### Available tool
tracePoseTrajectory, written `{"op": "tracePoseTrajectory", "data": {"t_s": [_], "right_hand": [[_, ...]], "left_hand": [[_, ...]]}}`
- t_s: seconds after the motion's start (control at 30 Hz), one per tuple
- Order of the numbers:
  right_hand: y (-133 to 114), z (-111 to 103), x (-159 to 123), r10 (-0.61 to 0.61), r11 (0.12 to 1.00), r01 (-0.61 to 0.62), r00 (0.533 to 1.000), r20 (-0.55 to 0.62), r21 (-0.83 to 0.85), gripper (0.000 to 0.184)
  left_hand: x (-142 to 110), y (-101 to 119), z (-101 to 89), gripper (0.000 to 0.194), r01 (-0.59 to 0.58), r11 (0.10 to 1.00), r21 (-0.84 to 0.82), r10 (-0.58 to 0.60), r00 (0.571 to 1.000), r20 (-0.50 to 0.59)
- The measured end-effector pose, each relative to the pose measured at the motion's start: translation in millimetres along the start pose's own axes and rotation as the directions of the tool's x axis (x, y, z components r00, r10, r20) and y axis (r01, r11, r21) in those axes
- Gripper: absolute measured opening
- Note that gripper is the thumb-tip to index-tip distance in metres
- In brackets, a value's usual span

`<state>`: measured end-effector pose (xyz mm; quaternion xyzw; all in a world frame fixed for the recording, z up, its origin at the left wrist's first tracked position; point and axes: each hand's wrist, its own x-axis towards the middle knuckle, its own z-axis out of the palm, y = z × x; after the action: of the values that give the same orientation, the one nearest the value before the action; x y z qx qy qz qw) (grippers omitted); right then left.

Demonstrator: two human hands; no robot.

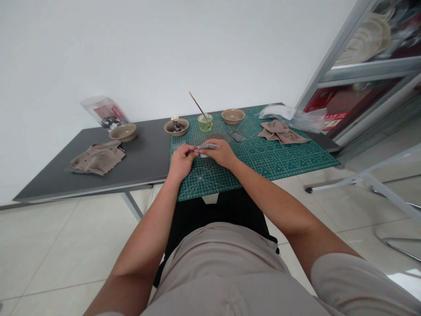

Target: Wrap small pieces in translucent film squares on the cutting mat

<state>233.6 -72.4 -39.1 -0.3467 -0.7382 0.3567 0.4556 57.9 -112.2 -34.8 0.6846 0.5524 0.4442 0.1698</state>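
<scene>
Both my hands meet over the green cutting mat (269, 162), their fingertips almost touching. My right hand (221, 152) is closed around a slim grey piece (208, 146) that lies along the index finger; its kind is unclear. My left hand (183, 160) is pinched at the near end of it, and whatever sits between those fingertips is too small to make out. Just below the fingers a small white patch (204, 155) shows. Behind the hands lie a flat brownish piece (215, 136) and a dark grey flat piece (237, 135).
Along the back stand a bowl of dark bits (176, 127), a glass of yellowish liquid (205, 123) holding a thin stick, and a brown bowl (233, 116). Rumpled cloths (281, 132) and plastic bags lie right; another cloth (98, 158), bowl (123, 132) and clear container (103, 113) are left.
</scene>
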Motion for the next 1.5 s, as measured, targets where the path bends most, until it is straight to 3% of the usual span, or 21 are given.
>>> {"op": "tracePoseTrajectory", "data": {"t_s": [0.17,0.33,0.53,0.83,1.1,1.37,1.5], "right_hand": [[-1.6,-0.1,-1.0,-0.016,1.0,0.016,0.999,-0.045,0.0,0.021],[-1.6,-1.0,0.2,-0.015,0.998,0.016,1.0,0.004,-0.061,0.02],[2.1,-1.0,-0.1,0.018,1.0,-0.019,1.0,0.017,0.016,0.022],[-0.2,-0.8,-0.3,0.014,0.999,-0.017,0.998,-0.065,-0.047,0.02],[-1.1,-2.1,0.5,-0.002,0.999,0.003,0.999,0.04,-0.035,0.023],[-1.6,-0.9,-0.8,0.012,0.998,-0.015,0.999,-0.049,-0.058,0.024],[-2.6,-1.3,-0.8,-0.023,0.997,0.021,1.0,-0.02,-0.07,0.023]], "left_hand": [[-0.7,0.5,-0.5,0.014,0.016,0.999,-0.033,-0.016,1.0,0.01],[-0.2,-0.9,0.5,0.013,0.026,0.999,-0.019,-0.026,1.0,-0.007],[0.1,-1.9,0.3,0.011,0.037,0.999,-0.011,-0.036,0.999,0.033],[0.0,-0.6,0.3,0.014,0.033,0.998,-0.048,-0.032,0.999,0.019],[0.3,-1.7,0.0,0.011,0.025,0.999,-0.025,-0.024,0.999,0.022],[0.1,-2.3,0.7,0.014,0.034,0.998,-0.049,-0.034,0.999,0.006],[0.6,-3.0,0.6,0.012,0.046,0.997,-0.061,-0.046,0.999,-0.001]]}}
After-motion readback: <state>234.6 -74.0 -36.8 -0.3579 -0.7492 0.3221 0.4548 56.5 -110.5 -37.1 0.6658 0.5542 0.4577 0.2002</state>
